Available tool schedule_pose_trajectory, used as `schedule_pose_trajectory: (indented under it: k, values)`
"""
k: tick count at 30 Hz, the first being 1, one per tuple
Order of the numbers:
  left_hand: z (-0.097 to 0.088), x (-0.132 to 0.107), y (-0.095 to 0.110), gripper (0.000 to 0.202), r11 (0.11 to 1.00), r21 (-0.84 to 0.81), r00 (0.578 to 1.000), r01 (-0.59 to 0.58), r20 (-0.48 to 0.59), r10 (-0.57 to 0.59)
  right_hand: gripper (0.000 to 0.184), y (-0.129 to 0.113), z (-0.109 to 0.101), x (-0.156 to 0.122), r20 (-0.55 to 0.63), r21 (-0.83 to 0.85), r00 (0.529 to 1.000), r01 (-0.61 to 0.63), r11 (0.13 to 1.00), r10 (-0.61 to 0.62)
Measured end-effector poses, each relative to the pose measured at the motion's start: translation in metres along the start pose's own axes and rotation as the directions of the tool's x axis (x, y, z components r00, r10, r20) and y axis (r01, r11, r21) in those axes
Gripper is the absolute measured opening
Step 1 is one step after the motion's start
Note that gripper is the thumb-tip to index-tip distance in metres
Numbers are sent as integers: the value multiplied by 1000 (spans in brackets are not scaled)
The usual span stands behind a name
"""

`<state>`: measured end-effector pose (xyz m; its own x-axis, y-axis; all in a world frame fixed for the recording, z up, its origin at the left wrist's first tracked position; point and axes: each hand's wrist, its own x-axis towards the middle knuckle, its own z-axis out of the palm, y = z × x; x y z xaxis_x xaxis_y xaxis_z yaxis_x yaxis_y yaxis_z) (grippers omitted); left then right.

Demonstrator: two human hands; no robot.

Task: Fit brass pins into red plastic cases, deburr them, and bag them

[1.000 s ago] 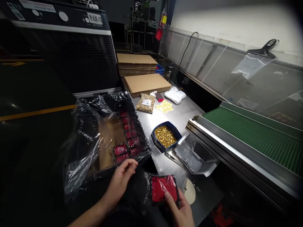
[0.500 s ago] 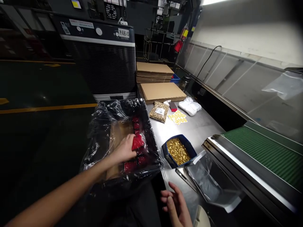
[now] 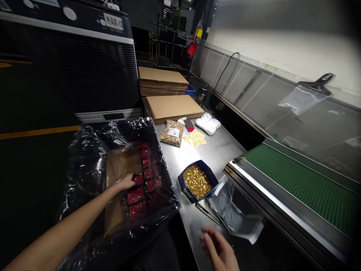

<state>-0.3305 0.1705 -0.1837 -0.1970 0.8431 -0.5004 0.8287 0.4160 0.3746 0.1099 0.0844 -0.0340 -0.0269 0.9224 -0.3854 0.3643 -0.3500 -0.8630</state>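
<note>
Down inside the box lined with black plastic (image 3: pixel 93 150), my left hand (image 3: pixel 126 181) has its fingers closed at the edge of a small red packet (image 3: pixel 138 179). Its fingertips are partly hidden. More red packets (image 3: pixel 136 196) lie in rows around it, beside a brown cardboard sheet (image 3: pixel 118 165). My right hand (image 3: pixel 218 246) holds nothing, its fingers loosely curled and apart, over the front of the metal table. Nearest to it are a pair of metal tweezers (image 3: pixel 208 213) and a clear plastic bag (image 3: pixel 229 214). Beyond stands a blue bin of gold pieces (image 3: pixel 197 182).
A green conveyor belt (image 3: pixel 299 180) runs along the right. Farther back on the table lie a bag of gold pieces (image 3: pixel 172 133), yellow stickers (image 3: pixel 195 138), a white bundle (image 3: pixel 208 123) and stacked cardboard (image 3: pixel 173 107). An air cooler (image 3: pixel 84 71) stands behind the box.
My left hand has lowered a red packet into the rows in the box. The view has turned right and moved closer. My right hand stays open near the table's front.
</note>
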Motion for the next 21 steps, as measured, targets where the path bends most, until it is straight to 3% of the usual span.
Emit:
schedule_pose_trajectory:
  k: [2, 3, 5, 7, 10, 13, 17, 21]
  values:
    - [4, 0, -3, 36, 1000, 1, 999, -30, -15, 30, 40, -43, -4, 33, -2, -272, 974, 217, 937, -226]
    - [5, -2, -4, 38, 999, 4, 999, -41, -26, 41, 36, -61, -2, 52, 23, -429, 948, 297, 853, -318]
    - [6, -6, -3, 42, 999, 8, 998, -46, -46, 47, 28, -88, 9, 92, 31, -526, 929, 329, 784, -369]
    - [3, -12, 3, 46, 1000, 8, 997, -29, -69, 30, 19, -100, 24, 128, 73, -593, 934, 322, 738, -349]
    - [-9, -22, 23, 53, 1000, -6, 993, -18, -117, 17, 14, -98, 39, 162, 150, -671, 953, 293, 681, -263]
    - [-28, -44, 56, 52, 991, -45, 981, -123, -158, 115, 22, -90, 40, 175, 189, -720, 965, 261, 643, -181]
    - [-59, -100, 105, 44, 943, -126, 941, -308, -185, 283, 23, -85, 33, 176, 217, -744, 966, 257, 617, -140]
    - [-75, -160, 143, 37, 876, -261, 905, -406, -248, 346, 23, -83, 31, 174, 200, -745, 964, 267, 612, -178]
